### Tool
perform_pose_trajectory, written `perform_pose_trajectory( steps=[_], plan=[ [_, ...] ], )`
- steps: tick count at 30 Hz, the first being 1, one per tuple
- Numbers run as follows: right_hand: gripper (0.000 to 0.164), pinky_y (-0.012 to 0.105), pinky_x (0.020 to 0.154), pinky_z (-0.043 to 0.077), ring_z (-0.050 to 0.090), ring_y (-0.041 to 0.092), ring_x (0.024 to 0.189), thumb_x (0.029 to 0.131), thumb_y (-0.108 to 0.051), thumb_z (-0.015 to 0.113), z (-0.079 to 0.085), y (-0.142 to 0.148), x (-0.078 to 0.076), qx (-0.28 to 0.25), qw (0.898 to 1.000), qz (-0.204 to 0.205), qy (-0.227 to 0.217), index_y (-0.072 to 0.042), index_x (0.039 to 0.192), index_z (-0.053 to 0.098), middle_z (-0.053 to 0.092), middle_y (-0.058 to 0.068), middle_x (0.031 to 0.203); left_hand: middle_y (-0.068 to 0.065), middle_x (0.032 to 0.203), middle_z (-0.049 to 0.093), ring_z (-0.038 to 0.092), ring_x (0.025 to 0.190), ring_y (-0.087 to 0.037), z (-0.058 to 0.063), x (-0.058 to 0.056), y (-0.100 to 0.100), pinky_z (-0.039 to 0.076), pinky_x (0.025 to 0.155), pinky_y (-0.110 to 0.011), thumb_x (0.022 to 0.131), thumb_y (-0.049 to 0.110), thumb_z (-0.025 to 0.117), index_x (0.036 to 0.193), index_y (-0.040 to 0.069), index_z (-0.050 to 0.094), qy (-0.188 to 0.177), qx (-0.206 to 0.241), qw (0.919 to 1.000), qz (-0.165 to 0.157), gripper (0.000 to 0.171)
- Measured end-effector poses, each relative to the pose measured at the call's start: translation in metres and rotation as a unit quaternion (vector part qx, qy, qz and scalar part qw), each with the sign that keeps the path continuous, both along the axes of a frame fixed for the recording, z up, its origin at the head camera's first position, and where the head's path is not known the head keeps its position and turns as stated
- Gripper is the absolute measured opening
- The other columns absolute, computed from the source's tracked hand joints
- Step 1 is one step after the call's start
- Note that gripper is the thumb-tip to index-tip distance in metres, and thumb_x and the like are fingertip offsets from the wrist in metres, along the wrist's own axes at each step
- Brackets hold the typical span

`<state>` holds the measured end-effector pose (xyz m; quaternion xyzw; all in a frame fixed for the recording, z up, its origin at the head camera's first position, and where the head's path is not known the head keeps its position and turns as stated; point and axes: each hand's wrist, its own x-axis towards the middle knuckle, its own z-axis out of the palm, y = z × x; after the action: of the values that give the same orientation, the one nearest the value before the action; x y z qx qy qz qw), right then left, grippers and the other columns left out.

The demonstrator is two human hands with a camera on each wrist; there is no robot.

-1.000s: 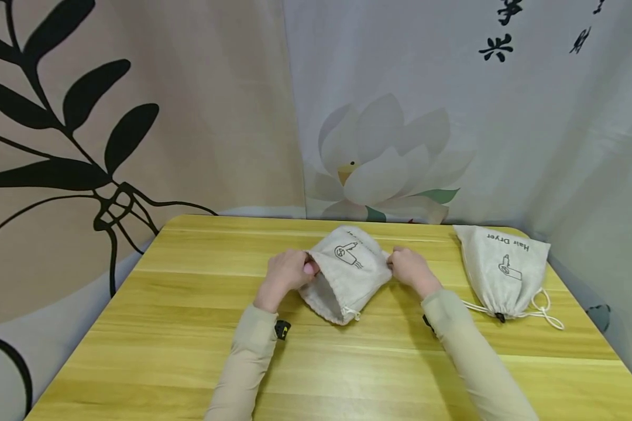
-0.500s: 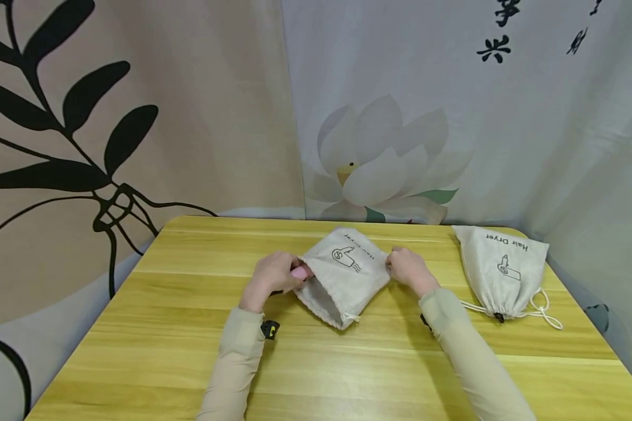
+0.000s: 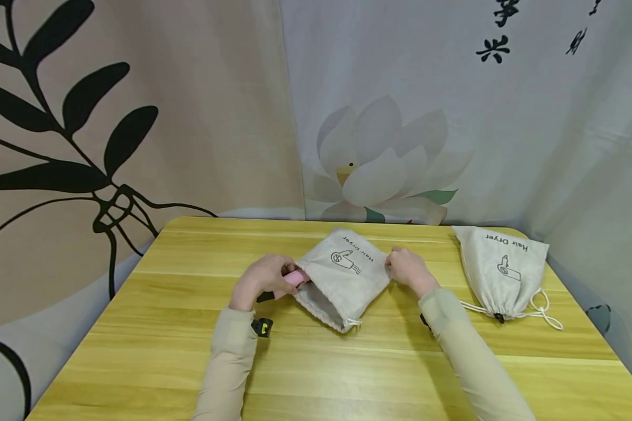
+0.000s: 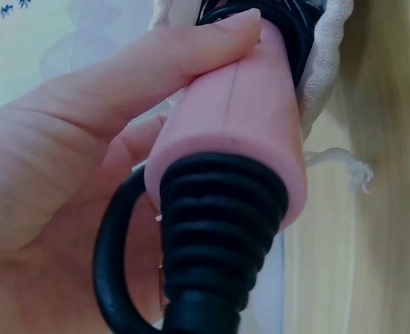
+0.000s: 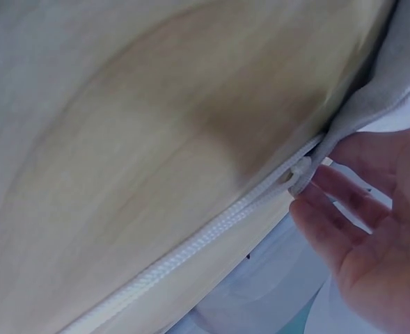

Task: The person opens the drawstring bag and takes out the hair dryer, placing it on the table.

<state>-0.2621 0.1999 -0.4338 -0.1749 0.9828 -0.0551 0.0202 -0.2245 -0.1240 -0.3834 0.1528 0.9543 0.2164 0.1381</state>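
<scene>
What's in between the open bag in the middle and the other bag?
In the head view: the right hand and its sleeve, then a strip of wooden tabletop. That hand holds the open bag.

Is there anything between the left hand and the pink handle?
Nothing visible: the left hand holds the pink handle directly, thumb on it. A black cord loops beside the handle, whose far end is inside the open bag.
</scene>
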Motion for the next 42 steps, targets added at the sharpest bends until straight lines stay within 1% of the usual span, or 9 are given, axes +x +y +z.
perform_pose_trajectory(
  steps=[7, 11, 20, 22, 25, 28, 32, 37, 42],
  plan=[
    [0.020, 0.029, 0.055, 0.042, 0.049, 0.017, 0.066, 0.088, -0.007, 0.058, -0.003, 0.002, 0.000, 0.004, 1.000, -0.001, 0.004, -0.010, 0.072, 0.067, 0.054, 0.008, 0.082, -0.006, 0.094, 0.063, 0.055, 0.081, -0.017, 0.000, 0.002, 0.004, 0.047, 0.067, -0.027, 0.071, 0.020, 0.082, 0.101, 0.008, 0.062, -0.013, 0.013, 0.9998, 0.011, 0.039],
    [0.018, 0.029, 0.055, 0.043, 0.049, 0.017, 0.066, 0.088, -0.008, 0.059, -0.005, 0.003, -0.002, 0.003, 1.000, 0.000, 0.009, -0.009, 0.072, 0.068, 0.056, 0.009, 0.083, -0.007, 0.097, 0.064, 0.056, 0.083, -0.018, 0.001, 0.004, 0.010, 0.048, 0.071, -0.030, 0.071, 0.018, 0.082, 0.105, 0.006, 0.062, -0.012, 0.004, 0.9997, 0.019, 0.041],
    [0.021, 0.043, 0.065, 0.054, 0.060, 0.028, 0.078, 0.093, -0.016, 0.054, -0.003, -0.007, -0.003, 0.022, 0.999, -0.025, 0.015, -0.001, 0.096, 0.068, 0.057, 0.012, 0.088, -0.007, 0.093, 0.067, 0.057, 0.079, -0.018, -0.003, 0.005, 0.017, 0.049, 0.073, -0.032, 0.079, 0.023, 0.076, 0.098, 0.007, 0.066, 0.010, -0.003, 0.9993, 0.035, 0.027],
    [0.020, 0.044, 0.064, 0.054, 0.059, 0.029, 0.080, 0.092, -0.016, 0.055, -0.001, -0.008, -0.003, 0.013, 0.999, -0.031, 0.012, -0.001, 0.093, 0.068, 0.058, 0.014, 0.088, -0.007, 0.091, 0.068, 0.057, 0.076, -0.018, -0.003, 0.005, 0.018, 0.049, 0.071, -0.032, 0.079, 0.021, 0.076, 0.096, 0.007, 0.067, 0.019, -0.003, 0.9992, 0.034, 0.024],
    [0.018, 0.045, 0.068, 0.054, 0.059, 0.032, 0.087, 0.091, -0.014, 0.057, 0.003, -0.011, -0.005, -0.033, 0.999, -0.036, 0.015, -0.001, 0.094, 0.069, 0.061, 0.016, 0.094, -0.007, 0.088, 0.068, 0.056, 0.072, -0.018, -0.005, 0.004, 0.019, 0.047, 0.067, -0.030, 0.080, 0.019, 0.075, 0.093, 0.008, 0.068, 0.031, -0.006, 0.9990, 0.032, 0.019],
    [0.024, 0.048, 0.084, 0.053, 0.059, 0.037, 0.102, 0.091, -0.012, 0.057, 0.006, -0.017, -0.009, -0.088, 0.996, -0.015, 0.019, 0.001, 0.110, 0.065, 0.062, 0.020, 0.109, -0.007, 0.085, 0.067, 0.056, 0.068, -0.018, -0.005, 0.004, 0.020, 0.046, 0.061, -0.029, 0.080, 0.018, 0.074, 0.092, 0.008, 0.067, 0.036, -0.007, 0.9988, 0.032, 0.017],
    [0.042, 0.050, 0.106, 0.040, 0.051, 0.039, 0.124, 0.093, -0.009, 0.055, 0.006, -0.026, -0.015, -0.127, 0.992, 0.024, -0.006, 0.001, 0.133, 0.050, 0.054, 0.022, 0.133, -0.007, 0.082, 0.065, 0.055, 0.067, -0.019, -0.004, 0.003, 0.021, 0.044, 0.059, -0.030, 0.080, 0.019, 0.074, 0.089, 0.009, 0.066, 0.046, -0.010, 0.9982, 0.038, 0.016],
    [0.047, 0.049, 0.113, 0.031, 0.041, 0.039, 0.134, 0.096, -0.008, 0.049, -0.002, -0.033, -0.019, -0.113, 0.990, 0.056, -0.065, -0.003, 0.142, 0.041, 0.044, 0.019, 0.145, -0.010, 0.093, 0.068, 0.057, 0.075, -0.020, -0.006, 0.002, 0.021, 0.049, 0.067, -0.037, 0.078, 0.021, 0.075, 0.093, 0.009, 0.067, 0.063, -0.016, 0.9970, 0.042, 0.020],
    [0.044, 0.050, 0.114, 0.030, 0.037, 0.040, 0.136, 0.099, -0.009, 0.044, -0.009, -0.036, -0.021, -0.090, 0.990, 0.075, -0.083, -0.003, 0.142, 0.041, 0.039, 0.019, 0.149, -0.013, 0.097, 0.069, 0.057, 0.075, -0.021, -0.008, 0.001, 0.021, 0.051, 0.066, -0.040, 0.077, 0.020, 0.075, 0.095, 0.009, 0.068, 0.082, -0.028, 0.9953, 0.042, 0.022]
  ],
)
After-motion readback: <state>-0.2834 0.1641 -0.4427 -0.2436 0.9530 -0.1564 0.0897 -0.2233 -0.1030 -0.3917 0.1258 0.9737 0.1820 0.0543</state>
